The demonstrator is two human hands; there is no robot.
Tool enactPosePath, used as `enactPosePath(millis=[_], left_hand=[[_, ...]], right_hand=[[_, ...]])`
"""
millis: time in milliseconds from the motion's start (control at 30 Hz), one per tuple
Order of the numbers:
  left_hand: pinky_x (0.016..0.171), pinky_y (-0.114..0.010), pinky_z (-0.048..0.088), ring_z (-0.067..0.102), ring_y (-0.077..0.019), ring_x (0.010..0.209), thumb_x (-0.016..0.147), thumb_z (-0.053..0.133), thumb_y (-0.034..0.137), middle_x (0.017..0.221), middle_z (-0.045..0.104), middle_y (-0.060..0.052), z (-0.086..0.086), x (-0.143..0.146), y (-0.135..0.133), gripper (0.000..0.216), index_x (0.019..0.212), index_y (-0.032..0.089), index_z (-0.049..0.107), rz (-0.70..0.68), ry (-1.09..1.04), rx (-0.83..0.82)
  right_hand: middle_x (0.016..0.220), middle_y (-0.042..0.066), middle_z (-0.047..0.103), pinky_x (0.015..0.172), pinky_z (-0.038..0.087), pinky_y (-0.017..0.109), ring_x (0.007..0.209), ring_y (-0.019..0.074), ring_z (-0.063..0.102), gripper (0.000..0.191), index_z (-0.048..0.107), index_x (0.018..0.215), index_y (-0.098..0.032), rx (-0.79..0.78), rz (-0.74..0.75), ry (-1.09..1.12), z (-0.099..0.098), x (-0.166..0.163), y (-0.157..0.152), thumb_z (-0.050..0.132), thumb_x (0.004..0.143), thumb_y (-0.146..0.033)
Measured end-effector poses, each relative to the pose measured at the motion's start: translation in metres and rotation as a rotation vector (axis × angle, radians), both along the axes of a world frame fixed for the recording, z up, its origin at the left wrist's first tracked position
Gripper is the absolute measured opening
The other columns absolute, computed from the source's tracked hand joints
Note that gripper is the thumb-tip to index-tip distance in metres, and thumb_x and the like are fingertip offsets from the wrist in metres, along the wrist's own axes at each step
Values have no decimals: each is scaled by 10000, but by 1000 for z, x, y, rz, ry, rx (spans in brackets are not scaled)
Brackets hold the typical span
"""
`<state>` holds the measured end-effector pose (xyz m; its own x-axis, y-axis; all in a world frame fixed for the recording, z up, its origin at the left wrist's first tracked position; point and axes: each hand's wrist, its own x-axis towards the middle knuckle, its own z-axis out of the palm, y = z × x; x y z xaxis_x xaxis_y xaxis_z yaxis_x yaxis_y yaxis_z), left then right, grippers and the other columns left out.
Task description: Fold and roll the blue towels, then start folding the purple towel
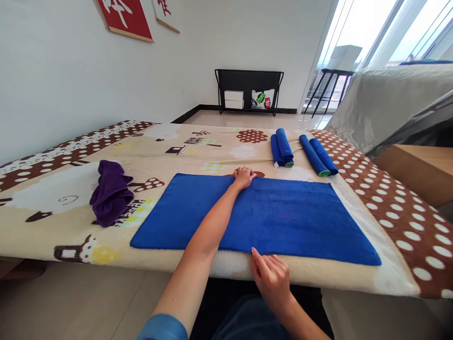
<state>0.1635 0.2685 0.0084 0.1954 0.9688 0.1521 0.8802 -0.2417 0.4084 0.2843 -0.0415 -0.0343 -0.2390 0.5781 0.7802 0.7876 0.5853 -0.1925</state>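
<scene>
A blue towel (290, 217) lies spread flat and lengthwise across the bed's front part. My left hand (244, 177) reaches over it, with its fingers closed on the far edge around the middle. At the near edge, my right hand (272, 277) is closed, thumb and index finger pinching the border. Beyond the towel lie two pairs of rolled blue towels, a left pair (284, 147) and a right pair (314, 156), with green showing at some ends. To the left sits a crumpled purple towel (110, 192).
A patterned blanket (170, 137) with brown dotted borders covers the bed. On the right stand a cardboard box (417, 170) and something under plastic sheeting (392, 97). A black rack (249, 80) is against the far wall, and a stool (334, 73) stands near the window.
</scene>
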Motion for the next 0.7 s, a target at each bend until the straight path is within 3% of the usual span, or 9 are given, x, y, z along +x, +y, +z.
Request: enactPosePath(millis=[200, 400, 500, 600, 700], left_hand=[[998, -471, 358, 488, -281, 1177, 927, 561, 300, 1133, 656, -86, 19, 0, -2, 120, 889, 213, 634, 38, -93, -9], [998, -481, 358, 564, -263, 1084, 885, 588, 234, 967, 698, -57, 55, -1, -6, 70, 823, 207, 606, 79, -270, 3], [953, -432, 404, 596, -238, 995, 857, 604, 203, 891, 685, -46, 80, -7, -8, 81, 779, 196, 583, 106, -409, 36], [859, -355, 457, 607, -200, 883, 852, 597, 193, 825, 659, -34, 112, -16, -11, 92, 765, 190, 565, 114, -585, 86], [756, -309, 479, 600, -175, 783, 844, 615, 223, 760, 626, -21, 150, -29, -14, 101, 765, 184, 565, 107, -763, 130]], right_hand=[[531, -38, 541, 525, 342, 309, 455, 115, 484, 222, 668, 1098, -121, 42, 48, 49, 9, 3, -3, 556, 917, -57], [564, -55, 598, 542, 417, 281, 452, 92, 534, 256, 667, 1087, -167, 74, 56, 166, 36, 5, -8, 576, 888, -33], [564, -67, 612, 581, 473, 261, 451, 83, 559, 247, 675, 1068, -182, 113, 56, 213, 67, 16, -6, 603, 878, -42], [590, -63, 649, 594, 522, 244, 456, 83, 580, 204, 691, 1038, -226, 131, 27, 261, 111, 38, -2, 614, 893, -105], [631, -49, 691, 550, 543, 238, 496, 107, 634, 123, 706, 1001, -261, 103, -103, 345, 159, 63, 7, 633, 906, -232]])
